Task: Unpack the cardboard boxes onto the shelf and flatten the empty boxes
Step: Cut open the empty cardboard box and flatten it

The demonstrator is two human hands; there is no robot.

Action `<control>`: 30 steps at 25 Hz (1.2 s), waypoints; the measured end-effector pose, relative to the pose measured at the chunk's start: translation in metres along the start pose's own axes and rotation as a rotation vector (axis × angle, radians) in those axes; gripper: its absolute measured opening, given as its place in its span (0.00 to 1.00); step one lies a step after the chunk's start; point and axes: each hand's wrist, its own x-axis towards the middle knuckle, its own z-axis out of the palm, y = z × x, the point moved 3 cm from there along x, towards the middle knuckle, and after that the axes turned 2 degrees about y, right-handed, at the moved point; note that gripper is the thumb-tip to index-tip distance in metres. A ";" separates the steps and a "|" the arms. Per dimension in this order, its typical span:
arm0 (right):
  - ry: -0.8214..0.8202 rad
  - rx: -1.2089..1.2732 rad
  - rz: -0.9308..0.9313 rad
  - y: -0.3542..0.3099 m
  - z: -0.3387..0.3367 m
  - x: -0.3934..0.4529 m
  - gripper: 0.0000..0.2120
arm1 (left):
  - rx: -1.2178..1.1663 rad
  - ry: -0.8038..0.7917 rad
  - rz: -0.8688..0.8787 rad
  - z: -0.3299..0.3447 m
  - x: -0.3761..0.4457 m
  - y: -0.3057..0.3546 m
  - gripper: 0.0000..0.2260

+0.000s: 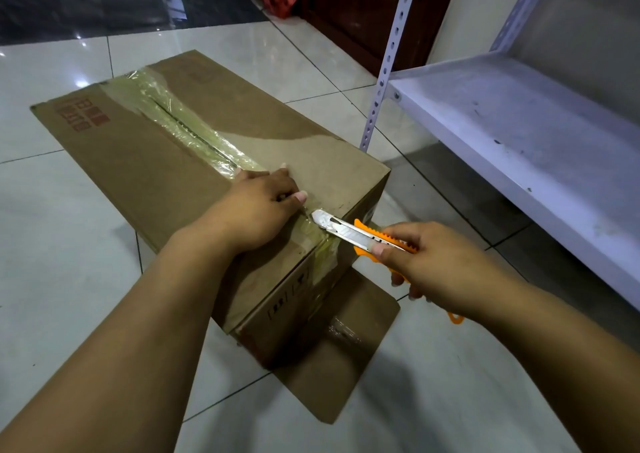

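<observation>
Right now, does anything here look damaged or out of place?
The tape along the cardboard box top seam is wrinkled and partly slit. The shelf is scuffed and smudged. Nothing is spilled.

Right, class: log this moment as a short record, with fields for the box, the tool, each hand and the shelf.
box: cardboard box on the floor, flaps shut, taped along the top seam
tool: orange utility knife, blade at the tape near the box's near edge
left hand: rests on the box top
right hand: grips the knife
shelf: bare
</observation>
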 end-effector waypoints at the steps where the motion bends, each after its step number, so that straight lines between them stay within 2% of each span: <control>1: 0.027 -0.018 -0.011 0.000 0.002 0.000 0.15 | 0.019 -0.018 0.009 0.001 0.000 0.000 0.14; 6: 0.123 -0.101 -0.014 -0.003 -0.008 -0.003 0.15 | -0.056 -0.062 0.000 0.002 -0.001 -0.005 0.07; 12: 0.143 -0.106 -0.028 -0.007 -0.011 -0.008 0.16 | -0.101 -0.091 0.001 0.004 0.001 -0.006 0.12; 17: 0.138 -0.276 -0.059 -0.013 -0.013 -0.009 0.16 | -0.074 -0.083 -0.018 0.008 0.007 -0.004 0.11; 24: -0.051 0.070 0.067 0.001 -0.013 -0.011 0.11 | -0.144 0.000 -0.064 0.009 0.008 -0.003 0.11; 30: -0.027 0.220 0.063 0.006 0.005 -0.007 0.11 | -0.059 0.032 -0.083 0.006 0.004 0.002 0.18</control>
